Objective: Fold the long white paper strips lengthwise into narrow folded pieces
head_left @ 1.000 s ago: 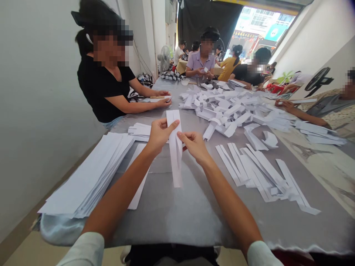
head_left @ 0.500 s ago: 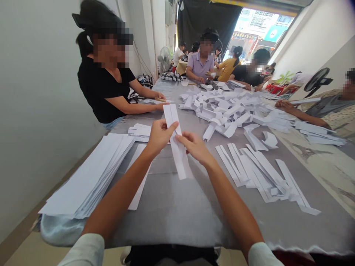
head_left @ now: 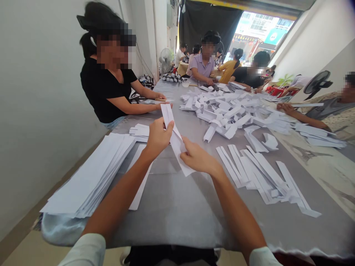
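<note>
A folded white paper strip point(head_left: 175, 140) is held above the table, slanting from upper left to lower right. My left hand point(head_left: 160, 136) pinches its upper part, thumb on top. My right hand point(head_left: 198, 155) grips its right edge lower down, with some fingers hidden by the paper. To the left lies a thick stack of flat white paper sheets point(head_left: 91, 173). A single white strip point(head_left: 140, 184) rests on the table beside my left forearm. Right of my right hand, several folded paper strips point(head_left: 257, 170) lie side by side.
A large heap of folded white paper pieces point(head_left: 227, 111) covers the middle of the grey-clothed table point(head_left: 177, 221). A co-worker in black point(head_left: 108, 88) stands at the left edge, arms over the table. Other people sit at the far and right sides. A black fan point(head_left: 317, 81) stands at right.
My right hand has slid down along the strip's right edge, and the strip's lower part has opened and twisted. My left hand keeps its pinch near the top, moved slightly left.
</note>
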Demonstrator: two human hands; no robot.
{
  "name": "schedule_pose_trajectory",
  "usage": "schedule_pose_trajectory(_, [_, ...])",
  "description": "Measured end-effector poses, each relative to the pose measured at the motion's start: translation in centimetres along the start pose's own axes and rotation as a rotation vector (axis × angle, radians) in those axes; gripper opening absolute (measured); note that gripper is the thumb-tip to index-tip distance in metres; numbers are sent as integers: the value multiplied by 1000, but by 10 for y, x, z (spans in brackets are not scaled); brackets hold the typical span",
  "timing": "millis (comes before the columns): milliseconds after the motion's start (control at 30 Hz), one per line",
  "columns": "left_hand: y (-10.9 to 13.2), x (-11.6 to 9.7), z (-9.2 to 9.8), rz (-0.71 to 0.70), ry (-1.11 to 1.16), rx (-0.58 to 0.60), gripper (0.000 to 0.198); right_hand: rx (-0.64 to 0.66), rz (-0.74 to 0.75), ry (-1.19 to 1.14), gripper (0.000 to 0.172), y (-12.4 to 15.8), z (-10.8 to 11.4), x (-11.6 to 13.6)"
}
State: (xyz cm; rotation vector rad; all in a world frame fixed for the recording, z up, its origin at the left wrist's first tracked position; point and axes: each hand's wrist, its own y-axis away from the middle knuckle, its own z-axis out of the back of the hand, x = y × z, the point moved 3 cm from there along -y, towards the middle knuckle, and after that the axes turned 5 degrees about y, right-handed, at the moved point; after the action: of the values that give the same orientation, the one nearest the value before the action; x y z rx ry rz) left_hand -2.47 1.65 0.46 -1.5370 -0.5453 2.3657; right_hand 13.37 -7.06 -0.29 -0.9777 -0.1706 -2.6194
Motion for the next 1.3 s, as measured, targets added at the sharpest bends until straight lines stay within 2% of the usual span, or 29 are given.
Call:
schedule_pose_trajectory(133, [-2, 4, 2, 8, -9, -9, 27, 4, 0, 9, 66, 2, 5, -1])
schedule_pose_trajectory(267, [-7, 10, 6, 68, 91, -29, 26, -57, -1, -92, 66, 3, 10, -3])
schedule_pose_trajectory(367, [-12, 19, 9, 45, 169, -104, 25, -66, 22, -158, 64, 3, 11, -4])
schedule_pose_trajectory(433, [-16, 27, 9, 41, 234, -142, 25, -84, 36, -136, 63, 3, 11, -5])
schedule_pose_trajectory(567, [-20, 42, 6, 131, 342, -163, 30, -101, 34, -45, 66, 6, 13, -9])
schedule_pose_trajectory(667, [-21, 42, 6, 159, 427, -185, 35, -121, 22, -79, 68, 11, 19, -10])
schedule_pose_trajectory(733, [-20, 36, 6, 145, 488, -184, 39, -118, 9, -162, 78, 15, 24, -9])
schedule_pose_trajectory(800, [-17, 28, 3, 149, 567, -132, 46, -125, -1, -285, 83, 15, 27, -9])
schedule_pose_trajectory(900, [-9, 15, -6, 215, 704, 34, 56, -266, -12, -427, 57, 9, 29, -11])
schedule_pose_trajectory(1033, [4, -2, -18, 219, 787, 222, 53, -460, 22, -438, 46, -4, 26, -16])
schedule_pose_trajectory(1200, [14, -15, -25, 165, 806, 288, 45, -520, 27, -443, 39, -10, 21, -20])
schedule_pose_trajectory(1300, [15, -16, -25, 164, 784, 281, 46, -489, 33, -419, 37, -10, 21, -19])
